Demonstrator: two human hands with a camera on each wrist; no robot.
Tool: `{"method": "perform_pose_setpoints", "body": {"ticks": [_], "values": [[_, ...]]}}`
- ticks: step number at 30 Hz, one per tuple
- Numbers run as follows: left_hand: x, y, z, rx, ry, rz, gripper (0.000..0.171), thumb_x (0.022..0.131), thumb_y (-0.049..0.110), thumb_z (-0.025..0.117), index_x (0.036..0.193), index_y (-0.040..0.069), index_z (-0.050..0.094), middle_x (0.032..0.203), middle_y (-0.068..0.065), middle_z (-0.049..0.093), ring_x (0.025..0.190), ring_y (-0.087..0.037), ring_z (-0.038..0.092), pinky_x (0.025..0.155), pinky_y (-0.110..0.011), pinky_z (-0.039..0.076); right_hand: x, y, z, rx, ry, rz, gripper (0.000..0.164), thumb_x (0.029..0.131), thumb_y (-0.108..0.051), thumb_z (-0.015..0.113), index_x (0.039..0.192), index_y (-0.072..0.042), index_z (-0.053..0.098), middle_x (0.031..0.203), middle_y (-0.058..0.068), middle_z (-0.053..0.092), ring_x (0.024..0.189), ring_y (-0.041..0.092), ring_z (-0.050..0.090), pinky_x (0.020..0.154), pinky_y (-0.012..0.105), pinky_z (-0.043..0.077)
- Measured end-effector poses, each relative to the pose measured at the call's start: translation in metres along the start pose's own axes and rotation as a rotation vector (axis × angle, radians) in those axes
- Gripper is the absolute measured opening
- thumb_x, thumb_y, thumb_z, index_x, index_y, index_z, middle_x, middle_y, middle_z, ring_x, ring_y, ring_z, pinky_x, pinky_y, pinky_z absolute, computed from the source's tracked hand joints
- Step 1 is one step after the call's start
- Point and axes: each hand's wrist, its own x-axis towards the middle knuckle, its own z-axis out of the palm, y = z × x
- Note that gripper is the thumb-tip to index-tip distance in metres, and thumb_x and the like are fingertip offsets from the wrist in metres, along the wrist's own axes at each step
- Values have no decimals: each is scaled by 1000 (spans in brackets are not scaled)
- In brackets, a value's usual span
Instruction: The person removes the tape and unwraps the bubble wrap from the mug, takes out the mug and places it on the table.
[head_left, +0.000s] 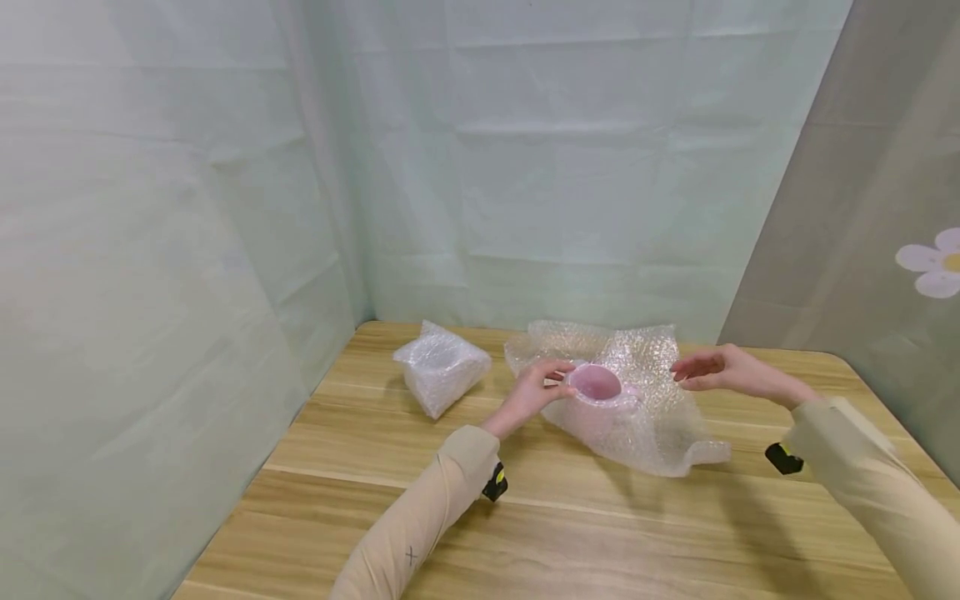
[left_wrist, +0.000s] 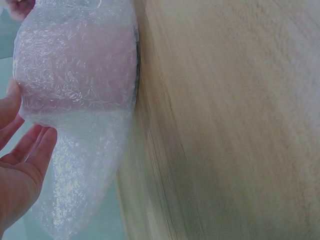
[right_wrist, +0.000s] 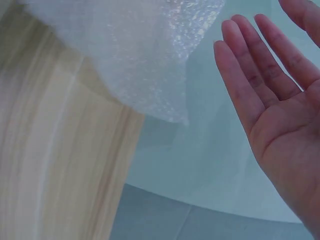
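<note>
A pink mug (head_left: 597, 383) stands on the table, its front covered by a sheet of bubble wrap (head_left: 652, 358) and its opening facing up. My left hand (head_left: 536, 387) holds the mug's left side at the rim, thumb and fingers around the wrapped edge. In the left wrist view, pink shows through the clear wrap (left_wrist: 75, 65) beside the left hand (left_wrist: 22, 175). Off to the mug's right, my right hand (head_left: 723, 371) hovers without holding anything. Its fingers are extended and apart from the wrap (right_wrist: 145, 65) in the right wrist view.
A bundle of bubble wrap (head_left: 442, 367) lies left of the mug, near the table's back edge; its contents are unclear. The wood-grain table (head_left: 585, 542) meets pale cloth walls (head_left: 570, 167) at the back and left.
</note>
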Motion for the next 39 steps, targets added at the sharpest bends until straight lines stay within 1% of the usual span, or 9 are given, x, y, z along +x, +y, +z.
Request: {"method": "perform_pose_setpoints", "body": {"ticks": [6, 11, 15, 19, 21, 26, 31, 35, 39], "values": [[-1, 1, 0, 3, 0, 0, 37, 80, 7, 68, 114, -3, 58, 111, -12, 57, 97, -22, 55, 79, -21, 45, 21, -9, -7, -21, 31, -4, 34, 86, -19, 63, 114, 1, 58, 105, 12, 62, 97, 21, 57, 79, 32, 47], [-1, 2, -1, 19, 6, 10, 37, 79, 8, 68, 114, -2, 59, 110, -12, 58, 96, -23, 56, 79, -22, 45, 35, -14, -8, -61, 44, 8, 32, 85, -23, 64, 112, -4, 61, 104, 6, 63, 96, 21, 57, 81, 36, 45], [-2, 2, -1, 18, 3, 14, 37, 79, 8, 68, 114, -3, 58, 110, -13, 58, 96, -24, 56, 79, -22, 45, 44, -18, -8, -65, 55, 17, 31, 84, -24, 65, 110, -7, 62, 104, 4, 63, 97, 21, 56, 83, 41, 43], [-1, 2, -1, 16, -3, 4, 38, 80, 8, 68, 114, -3, 58, 112, -13, 57, 97, -23, 56, 78, -21, 45, 53, -20, -7, -55, 72, -3, 32, 84, -24, 66, 108, -3, 63, 102, 8, 63, 94, 22, 58, 83, 42, 44], [-1, 2, -1, 20, -4, 0, 38, 80, 9, 68, 115, -2, 58, 112, -12, 57, 97, -22, 56, 78, -21, 45, 58, -21, -5, -48, 80, -19, 32, 83, -21, 66, 107, -1, 63, 101, 12, 63, 90, 22, 59, 80, 40, 46], [-1, 2, 0, 28, -2, 7, 38, 80, 9, 68, 115, -2, 58, 112, -13, 57, 96, -22, 56, 78, -21, 45, 69, -18, 2, -40, 101, -52, 29, 82, -18, 68, 104, 1, 64, 100, 16, 63, 86, 22, 61, 75, 35, 49], [-2, 3, 1, 23, -3, 9, 38, 80, 8, 67, 115, -3, 57, 112, -13, 57, 97, -22, 55, 79, -21, 44, 79, -10, 12, -10, 110, -72, 27, 82, -15, 68, 104, 1, 64, 101, 17, 62, 89, 24, 60, 77, 38, 48], [-1, 2, 1, 19, -2, 13, 38, 80, 8, 68, 114, -3, 57, 111, -13, 57, 97, -22, 55, 80, -21, 44, 84, -5, 19, -1, 119, -99, 23, 82, -11, 67, 102, 1, 65, 100, 18, 62, 91, 25, 59, 77, 37, 48], [0, 0, 0, 20, 1, 24, 38, 80, 7, 68, 114, -4, 57, 110, -13, 57, 96, -22, 56, 79, -21, 44, 84, -2, 26, 1, 111, -111, 28, 82, -11, 67, 106, 3, 63, 101, 16, 63, 93, 25, 58, 79, 34, 47]]}}
